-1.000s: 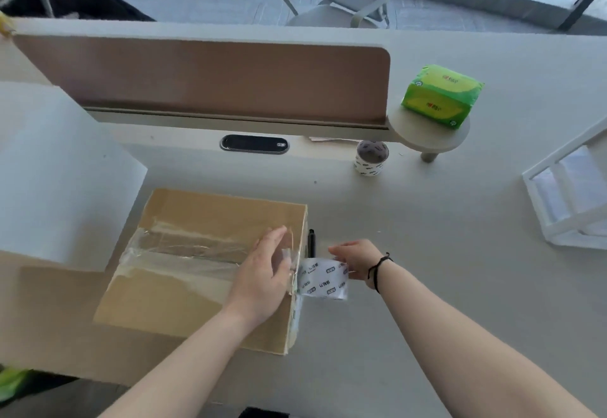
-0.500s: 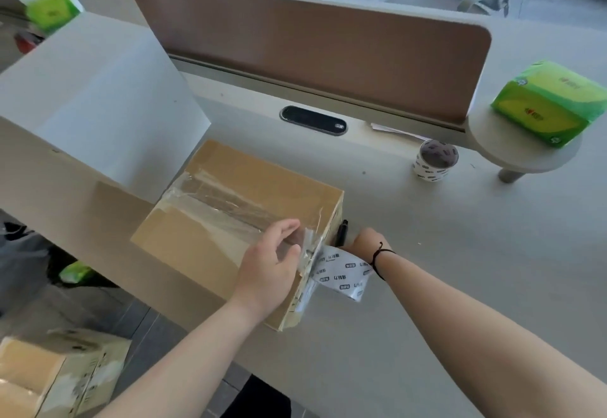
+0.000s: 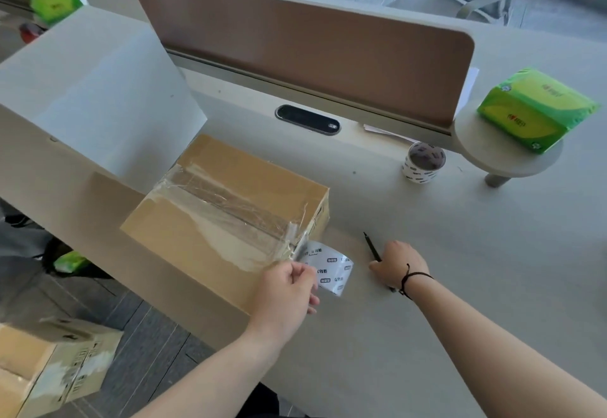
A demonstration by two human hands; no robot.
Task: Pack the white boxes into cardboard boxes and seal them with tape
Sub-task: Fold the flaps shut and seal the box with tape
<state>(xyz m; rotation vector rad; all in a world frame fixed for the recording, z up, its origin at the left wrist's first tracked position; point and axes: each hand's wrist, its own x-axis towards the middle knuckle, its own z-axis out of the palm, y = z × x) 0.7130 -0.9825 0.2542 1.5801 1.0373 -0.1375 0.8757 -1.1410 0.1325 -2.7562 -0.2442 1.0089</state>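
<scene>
**A:** Where is your brown cardboard box (image 3: 230, 217) sitting?

**B:** Left of centre on the pale grey bench (image 3: 460, 269), its flaps down and a band of clear tape (image 3: 230, 220) running across the top seam. The band runs off the box's lower right corner to the white printed tape roll (image 3: 331, 269), just right of that corner.

**A:** And your left hand (image 3: 289, 296)?

**B:** It is at the box's lower right corner, fingers curled, pinching the near edge of the tape roll.

**A:** Your right hand (image 3: 399, 263)?

**B:** Right of the roll and apart from it, resting on the bench. Its fingers are curled round the lower end of a thin black pen (image 3: 371, 246), whose tip points toward the top of the frame. A dark cord sits on that wrist.

**A:** What else is around you?

**B:** A second printed tape roll (image 3: 423, 163) stands at centre right, under the brown divider panel (image 3: 312, 53). A green tissue pack (image 3: 535, 108) lies on a round shelf at the right edge. Another taped cardboard box (image 3: 49, 371) sits on the floor at lower left.
</scene>
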